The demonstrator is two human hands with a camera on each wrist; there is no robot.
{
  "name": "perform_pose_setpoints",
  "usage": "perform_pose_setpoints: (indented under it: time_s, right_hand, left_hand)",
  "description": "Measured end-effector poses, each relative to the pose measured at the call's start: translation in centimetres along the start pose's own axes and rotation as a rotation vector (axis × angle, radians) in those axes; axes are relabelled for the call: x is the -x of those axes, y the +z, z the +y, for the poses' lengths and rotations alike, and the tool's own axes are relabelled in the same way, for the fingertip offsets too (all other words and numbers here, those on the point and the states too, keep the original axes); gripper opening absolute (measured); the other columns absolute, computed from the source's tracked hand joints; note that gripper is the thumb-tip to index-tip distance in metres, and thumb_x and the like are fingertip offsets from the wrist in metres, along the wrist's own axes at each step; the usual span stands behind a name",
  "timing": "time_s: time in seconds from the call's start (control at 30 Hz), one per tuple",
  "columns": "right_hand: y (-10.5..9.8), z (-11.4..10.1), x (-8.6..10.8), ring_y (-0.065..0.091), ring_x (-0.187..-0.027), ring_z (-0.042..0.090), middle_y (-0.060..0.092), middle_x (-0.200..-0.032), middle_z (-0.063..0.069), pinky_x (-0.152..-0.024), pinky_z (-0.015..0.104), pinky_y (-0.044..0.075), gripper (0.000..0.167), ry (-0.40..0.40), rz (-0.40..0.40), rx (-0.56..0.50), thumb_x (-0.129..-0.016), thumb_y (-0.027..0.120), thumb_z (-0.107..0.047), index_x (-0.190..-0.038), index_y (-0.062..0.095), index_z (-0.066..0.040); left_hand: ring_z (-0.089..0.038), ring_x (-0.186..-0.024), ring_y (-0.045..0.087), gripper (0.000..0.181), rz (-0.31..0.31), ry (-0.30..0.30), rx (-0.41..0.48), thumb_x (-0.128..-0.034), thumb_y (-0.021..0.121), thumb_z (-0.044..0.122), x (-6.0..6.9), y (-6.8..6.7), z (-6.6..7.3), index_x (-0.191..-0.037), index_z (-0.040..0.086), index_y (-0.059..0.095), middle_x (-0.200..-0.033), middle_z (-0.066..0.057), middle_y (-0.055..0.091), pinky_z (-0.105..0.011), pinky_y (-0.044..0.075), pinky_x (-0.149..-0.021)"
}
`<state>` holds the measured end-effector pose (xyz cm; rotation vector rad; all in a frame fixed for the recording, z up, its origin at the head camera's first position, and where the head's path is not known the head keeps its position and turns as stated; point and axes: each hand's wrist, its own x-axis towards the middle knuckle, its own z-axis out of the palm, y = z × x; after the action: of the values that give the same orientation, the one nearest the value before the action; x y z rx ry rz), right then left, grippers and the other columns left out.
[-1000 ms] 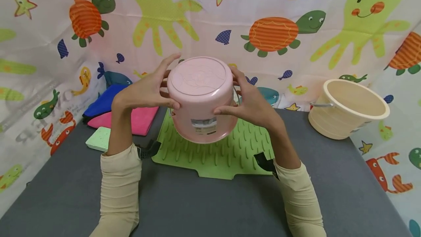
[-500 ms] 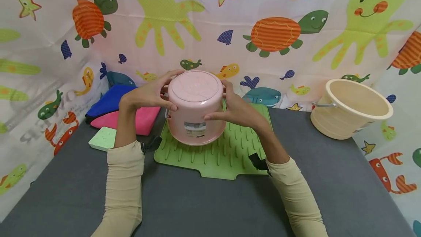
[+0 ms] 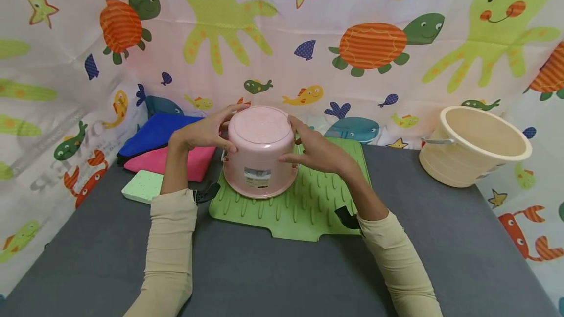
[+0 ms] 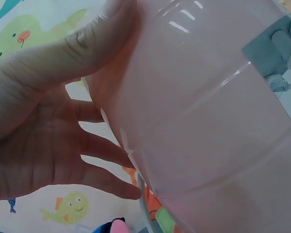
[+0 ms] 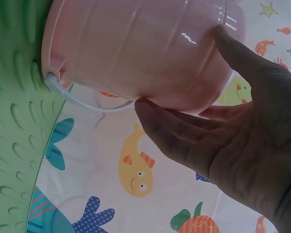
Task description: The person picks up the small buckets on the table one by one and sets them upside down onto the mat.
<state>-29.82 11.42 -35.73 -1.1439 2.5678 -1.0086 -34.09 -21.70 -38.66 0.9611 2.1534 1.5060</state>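
A pink bucket (image 3: 260, 155) stands upside down on the green ribbed mat (image 3: 299, 209), its base upward and a printed label toward me. My left hand (image 3: 207, 128) holds it at the left, thumb on the near wall and the other fingers spread behind. At the right, my right hand (image 3: 315, 148) grips it with the thumb in front and fingertips against the wall, as the right wrist view shows. The bucket's wire handle (image 5: 87, 106) hangs at its side near the rim. Its inside is hidden.
A cream bucket (image 3: 454, 160) stands upright at the back right. Left of the mat lie a blue cloth (image 3: 154, 131), a pink cloth (image 3: 200, 163) and a pale green sponge (image 3: 143, 186). A printed curtain (image 3: 273, 28) closes off the back and sides of the grey table (image 3: 264, 278).
Both hands have lowered the pink bucket from above the mat down onto it, moving it away from me and slightly left. The cloths, sponge and cream bucket have stayed in place.
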Motion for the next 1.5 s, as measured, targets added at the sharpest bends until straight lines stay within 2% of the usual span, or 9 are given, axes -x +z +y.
perform_pose_setpoints:
  time_s: [0.23, 0.37, 0.5, 0.67, 0.97, 1.1, 1.23, 1.33, 1.5]
  right_hand:
    - [0.1, -0.3, 1.5, 0.049, -0.141, 0.034, 0.045, -0.156, 0.021, -0.110, 0.053, 0.052, 0.092, 0.059, 0.000, 0.164, -0.098, 0.074, -0.038, -0.167, 0.021, -0.008]
    - [0.1, -0.8, 2.1, 0.057, -0.135, 0.036, 0.037, -0.161, 0.023, -0.106, 0.053, 0.055, 0.080, 0.061, 0.023, 0.199, -0.099, 0.073, -0.038, -0.163, 0.034, -0.012]
    - [0.0, -1.3, 2.3, 0.063, -0.127, 0.037, 0.033, -0.164, 0.024, -0.103, 0.051, 0.058, 0.070, 0.039, 0.024, 0.233, -0.100, 0.071, -0.036, -0.159, 0.043, -0.011]
    - [-0.3, -1.6, 2.2, 0.063, -0.130, 0.040, 0.033, -0.165, 0.025, -0.105, 0.053, 0.056, 0.066, 0.014, 0.015, 0.271, -0.103, 0.068, -0.031, -0.160, 0.043, -0.011]
    - [-0.8, -1.6, 1.8, 0.061, -0.133, 0.042, 0.034, -0.164, 0.027, -0.108, 0.053, 0.054, 0.062, -0.006, 0.001, 0.316, -0.105, 0.064, -0.027, -0.161, 0.041, -0.010]
    - [-0.9, -1.5, 1.7, 0.061, -0.132, 0.042, 0.036, -0.163, 0.027, -0.107, 0.053, 0.055, 0.062, 0.015, 0.010, 0.337, -0.106, 0.063, -0.031, -0.160, 0.042, -0.011]
    - [-1.0, -1.3, 1.8, 0.063, -0.130, 0.042, 0.035, -0.164, 0.026, -0.106, 0.053, 0.056, 0.063, 0.032, 0.009, 0.336, -0.105, 0.064, -0.032, -0.160, 0.043, -0.011]
    - [-1.2, -1.3, 1.8, 0.064, -0.128, 0.041, 0.033, -0.165, 0.025, -0.105, 0.053, 0.056, 0.066, 0.046, -0.003, 0.341, -0.104, 0.065, -0.034, -0.162, 0.041, -0.013]
    - [-1.1, -1.6, 1.8, 0.058, -0.137, 0.044, 0.026, -0.169, 0.025, -0.110, 0.055, 0.053, 0.073, 0.059, -0.057, 0.350, -0.103, 0.066, -0.038, -0.165, 0.034, -0.018]
  left_hand:
    - [-0.042, -0.149, 0.045, 0.111, -0.021, -0.028, 0.024, -0.0838, 0.089, 0.024, -0.2, 0.7, -0.2, -0.166, 0.038, 0.017, -0.167, -0.009, 0.030, -0.058, 0.049, -0.113]
    - [-0.041, -0.148, 0.046, 0.111, -0.030, -0.059, 0.000, -0.0863, 0.087, 0.019, 0.1, 0.9, 0.2, -0.168, 0.034, 0.013, -0.167, -0.009, 0.030, -0.057, 0.050, -0.113]
    - [-0.040, -0.151, 0.040, 0.112, -0.029, -0.088, -0.081, -0.0871, 0.086, 0.021, 0.6, 1.0, 1.5, -0.169, 0.029, 0.011, -0.170, -0.009, 0.026, -0.060, 0.047, -0.115]
    - [-0.040, -0.152, 0.039, 0.099, 0.044, -0.129, -0.204, -0.0900, 0.082, 0.029, 0.7, 1.2, 3.6, -0.168, 0.022, 0.022, -0.173, -0.010, 0.025, -0.064, 0.042, -0.118]
    - [-0.038, -0.158, 0.026, 0.086, 0.078, -0.206, -0.365, -0.0958, 0.076, 0.027, 0.2, 1.8, 5.5, -0.166, 0.010, 0.029, -0.175, -0.013, 0.021, -0.064, 0.035, -0.123]
    - [-0.041, -0.164, 0.013, 0.076, 0.074, -0.163, -0.471, -0.0970, 0.075, 0.021, -0.2, 2.9, 7.1, -0.160, 0.001, 0.038, -0.176, -0.017, 0.014, -0.064, 0.033, -0.124]
    - [-0.040, -0.162, 0.023, 0.060, 0.021, -0.069, -0.460, -0.0986, 0.069, 0.007, -0.6, 3.9, 7.6, -0.154, -0.003, 0.047, -0.171, -0.020, 0.030, -0.058, 0.042, -0.120]
    - [-0.038, -0.160, 0.029, 0.055, 0.008, -0.072, -0.445, -0.1001, 0.066, 0.003, -0.7, 4.1, 7.6, -0.152, -0.002, 0.049, -0.166, -0.020, 0.039, -0.056, 0.042, -0.120]
    - [-0.037, -0.162, 0.025, 0.055, 0.021, -0.090, -0.473, -0.0987, 0.070, 0.007, -0.1, 4.1, 7.6, -0.150, -0.003, 0.052, -0.165, -0.020, 0.041, -0.058, 0.035, -0.125]
